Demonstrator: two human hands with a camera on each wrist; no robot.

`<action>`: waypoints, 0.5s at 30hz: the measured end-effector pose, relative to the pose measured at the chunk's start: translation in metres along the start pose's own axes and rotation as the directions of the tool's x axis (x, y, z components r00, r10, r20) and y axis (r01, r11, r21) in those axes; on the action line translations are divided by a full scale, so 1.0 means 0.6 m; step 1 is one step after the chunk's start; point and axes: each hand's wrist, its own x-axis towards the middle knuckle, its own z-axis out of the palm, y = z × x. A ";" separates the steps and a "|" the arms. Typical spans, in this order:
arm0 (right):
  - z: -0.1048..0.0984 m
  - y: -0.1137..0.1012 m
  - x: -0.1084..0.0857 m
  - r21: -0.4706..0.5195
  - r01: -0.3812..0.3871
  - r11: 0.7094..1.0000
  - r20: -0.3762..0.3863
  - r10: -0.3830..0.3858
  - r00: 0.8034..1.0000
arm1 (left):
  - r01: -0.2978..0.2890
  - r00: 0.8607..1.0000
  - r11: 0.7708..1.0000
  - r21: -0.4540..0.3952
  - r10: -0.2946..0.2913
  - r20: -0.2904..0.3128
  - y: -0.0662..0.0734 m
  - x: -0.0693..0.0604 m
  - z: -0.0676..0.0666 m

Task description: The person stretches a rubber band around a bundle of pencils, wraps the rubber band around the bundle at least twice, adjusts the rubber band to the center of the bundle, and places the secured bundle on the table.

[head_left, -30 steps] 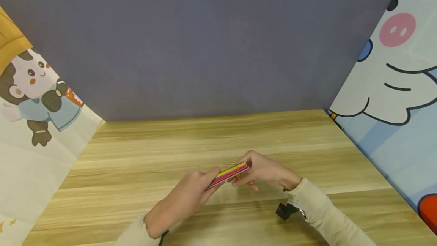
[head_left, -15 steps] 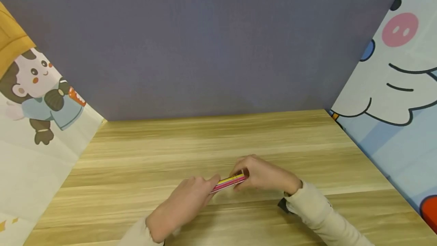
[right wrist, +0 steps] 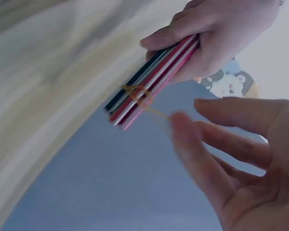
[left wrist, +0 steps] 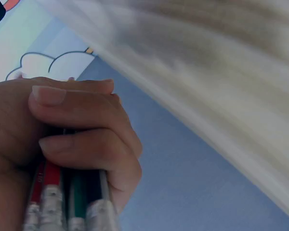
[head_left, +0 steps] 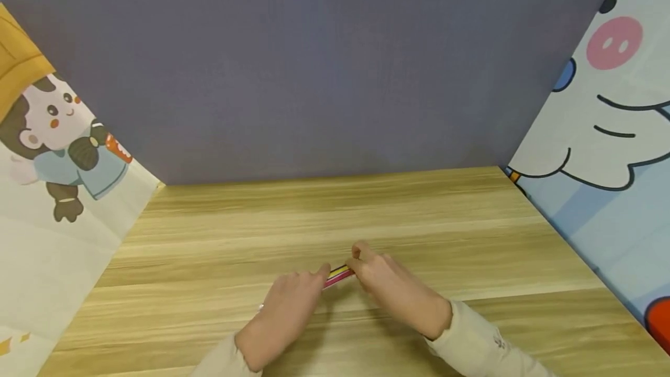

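Observation:
My left hand (head_left: 290, 307) grips a bundle of slim pencils (head_left: 339, 276) in yellow, pink and other colours. In the left wrist view its fingers curl round the pencils (left wrist: 51, 180), whose silvery ends point down. An orange rubber band (right wrist: 140, 93) loops round the far end of the bundle in the right wrist view. A stretch of that band runs out to a fingertip of my right hand (right wrist: 245, 168), which pulls it away from the pencils. From the head view, my right hand (head_left: 395, 292) covers the bundle's right end and hides the band.
A wood-grain table (head_left: 235, 220) lies under both hands. Behind it stands a grey-blue panel (head_left: 335, 74). Cartoon-printed walls (head_left: 617, 132) close in both sides.
My right hand has turned over the bundle's end and moved slightly left, hiding the rubber band from the head view. My left hand keeps its grip on the pencils.

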 end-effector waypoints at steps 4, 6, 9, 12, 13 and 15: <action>-0.023 0.005 0.004 0.024 0.004 1.000 -0.166 0.000 0.986 | 0.031 1.000 0.999 0.030 -0.030 -0.006 -0.023 0.002 0.007; -0.033 0.017 0.008 0.018 -0.035 0.999 -0.195 0.038 0.980 | 0.037 0.999 0.999 0.008 -0.037 -0.002 -0.033 0.003 0.007; -0.036 0.047 0.009 0.237 -0.132 0.962 -0.023 0.141 0.990 | -0.030 1.000 0.994 -0.104 0.030 -0.007 -0.038 0.011 -0.001; -0.018 0.080 0.007 0.641 -0.274 0.717 0.275 0.118 0.954 | -0.110 0.994 0.962 -0.249 0.110 -0.014 -0.034 0.015 -0.013; -0.010 0.090 0.002 0.732 -0.344 0.588 0.353 0.104 0.930 | -0.131 0.991 0.941 -0.313 0.132 -0.018 -0.034 0.017 -0.017; -0.003 0.101 -0.013 0.821 -0.429 0.377 0.434 0.077 0.898 | -0.138 0.987 0.875 -0.464 0.162 0.012 -0.038 0.018 -0.028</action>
